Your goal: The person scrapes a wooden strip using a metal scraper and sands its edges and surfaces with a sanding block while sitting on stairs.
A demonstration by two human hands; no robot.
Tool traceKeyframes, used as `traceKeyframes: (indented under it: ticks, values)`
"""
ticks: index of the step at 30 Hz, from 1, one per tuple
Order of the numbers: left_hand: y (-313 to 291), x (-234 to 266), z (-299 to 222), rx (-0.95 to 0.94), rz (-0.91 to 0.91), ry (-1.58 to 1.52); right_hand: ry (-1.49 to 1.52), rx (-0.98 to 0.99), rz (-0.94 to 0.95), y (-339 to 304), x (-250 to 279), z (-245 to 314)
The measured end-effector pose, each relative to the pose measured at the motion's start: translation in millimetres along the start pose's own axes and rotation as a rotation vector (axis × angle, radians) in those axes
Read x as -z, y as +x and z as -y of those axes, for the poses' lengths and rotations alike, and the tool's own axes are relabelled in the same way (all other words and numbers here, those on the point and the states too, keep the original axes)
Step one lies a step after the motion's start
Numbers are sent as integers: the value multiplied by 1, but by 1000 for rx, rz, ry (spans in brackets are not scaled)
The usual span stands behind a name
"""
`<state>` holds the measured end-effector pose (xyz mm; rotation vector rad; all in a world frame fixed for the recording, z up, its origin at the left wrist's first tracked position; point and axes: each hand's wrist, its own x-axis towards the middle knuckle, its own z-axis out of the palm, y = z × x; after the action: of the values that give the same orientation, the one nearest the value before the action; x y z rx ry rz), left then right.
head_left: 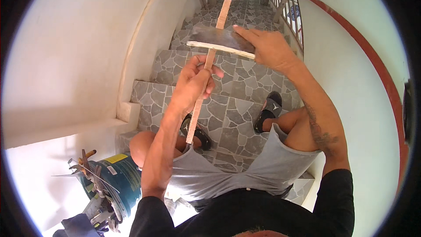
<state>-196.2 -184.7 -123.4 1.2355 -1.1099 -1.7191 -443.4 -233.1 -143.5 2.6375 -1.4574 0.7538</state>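
In front of me, a long thin wooden strip (196, 112) slants from near my lap up toward the stairs. My left hand (193, 81) is closed around its middle, with the thumb along it and some fingers partly curled. My right hand (274, 50) grips the right end of a flat dark board (217, 36) with a pale, rough-looking edge. The board lies crosswise over the upper part of the strip, whose far end shows beyond it. Whether the two touch is hard to make out. The fingertips under the board are hidden.
Stone-patterned tiled steps (228, 114) surround my feet and lead away ahead. A dark green bucket (123, 171) with several hand tools at its rim stands at lower left. White walls (79, 61) close in both sides; a metal railing (289, 15) runs at the far right.
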Motion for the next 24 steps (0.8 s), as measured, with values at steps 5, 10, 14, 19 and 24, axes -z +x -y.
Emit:
traceKeyframes:
  ticks: [5, 10, 14, 19, 24]
  values:
    - [-4, 4, -10, 64, 105, 37, -45, -58, 245, 5, 8, 23]
    - [2, 5, 4, 76, -8, 17, -63, 64, 113, 0, 4, 45]
    - [0, 9, 1, 36, 2, 23, 3, 107, 45, 2, 7, 61]
    - [-4, 12, -3, 14, -19, 75, -9, 185, 5, 5, 11, 64]
    - [-3, 17, 4, 43, -19, 124, -42, 216, 62, -1, 11, 65]
